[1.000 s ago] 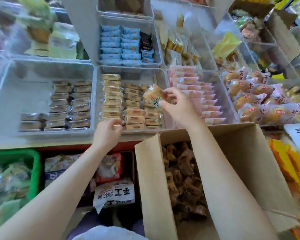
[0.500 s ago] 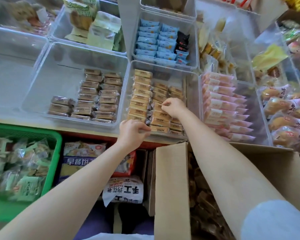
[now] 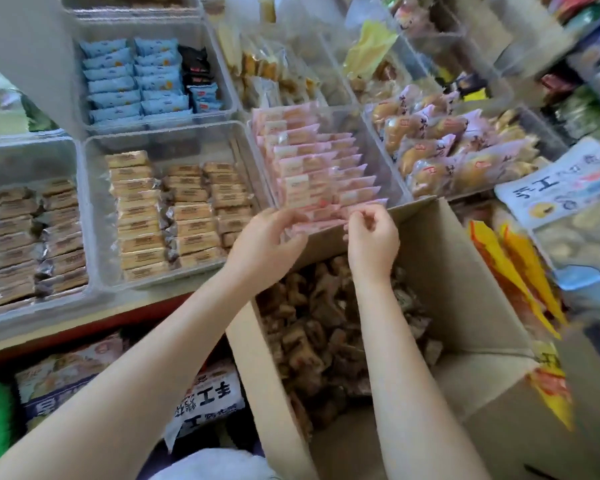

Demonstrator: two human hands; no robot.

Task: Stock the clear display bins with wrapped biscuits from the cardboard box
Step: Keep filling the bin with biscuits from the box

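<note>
The open cardboard box stands below the bins with a heap of brown wrapped biscuits inside. Just above its far edge is a clear bin with rows of pink wrapped packets. My left hand grips the left ends of the frontmost pink packets. My right hand pinches the right end of the same front row. To the left, another clear bin holds three columns of tan wrapped biscuits.
More clear bins surround these: dark-wrapped bars at the left, blue packets behind, round buns in pink wrap at the right. Bagged goods lie under the red shelf edge. Yellow bags lean right of the box.
My right hand set a tan biscuit into the middle bin, then both hands moved right to the front row of pink packets. The camera swung right as well.
</note>
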